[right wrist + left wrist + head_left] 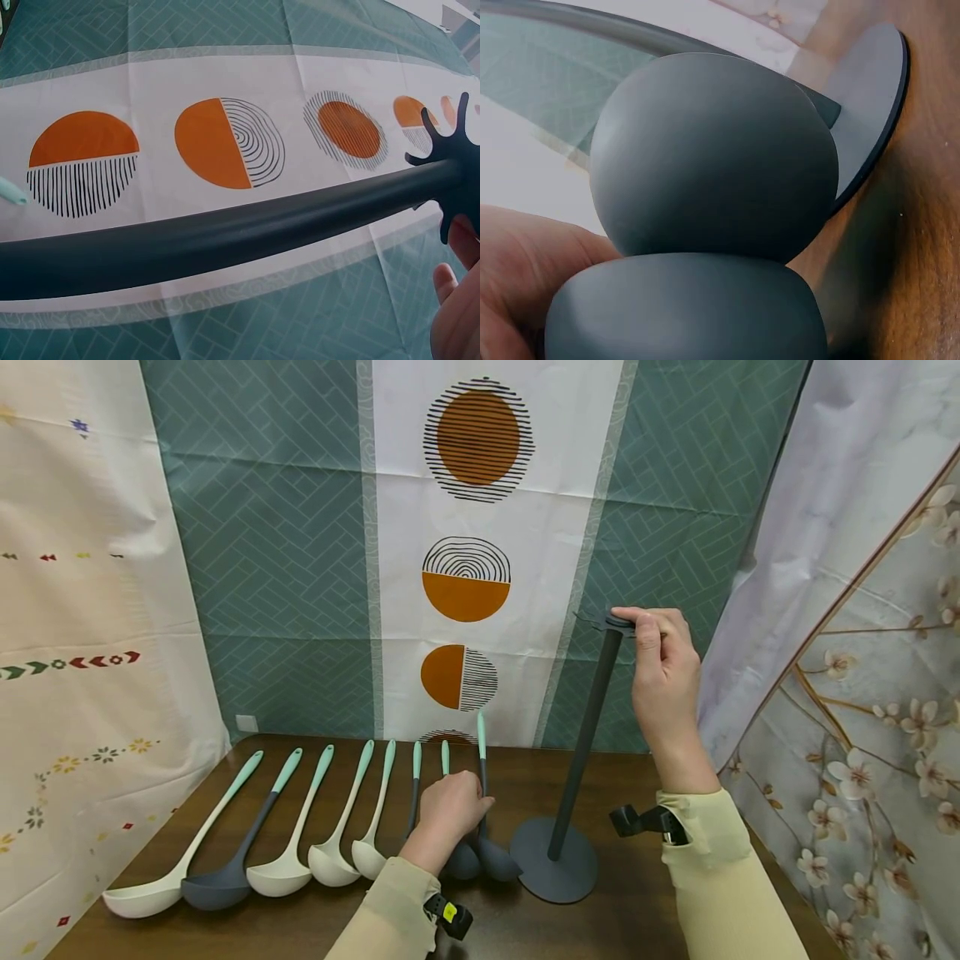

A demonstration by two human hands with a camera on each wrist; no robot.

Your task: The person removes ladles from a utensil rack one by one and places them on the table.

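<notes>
A dark grey ladle with a mint handle end (482, 731) leans up at the right end of a row of ladles. Its handle is pinched low down by my left hand (452, 810), whose fingers are mostly hidden from above. In the left wrist view a round dark bowl (712, 150) overlaps the stand's base, with another dark ladle bowl (690, 307) below it. My right hand (667, 672) pinches the top of a dark utensil stand (588, 743) between thumb and fingers. The stand tilts, and its ring of hooks (454, 161) shows in the right wrist view.
Several more ladles lie side by side to the left, among them a cream one (150, 897), a dark grey one (217, 889) and another cream one (281, 877). The stand's round base (555, 881) is on the brown table (622, 910). A patterned cloth (300, 568) hangs behind.
</notes>
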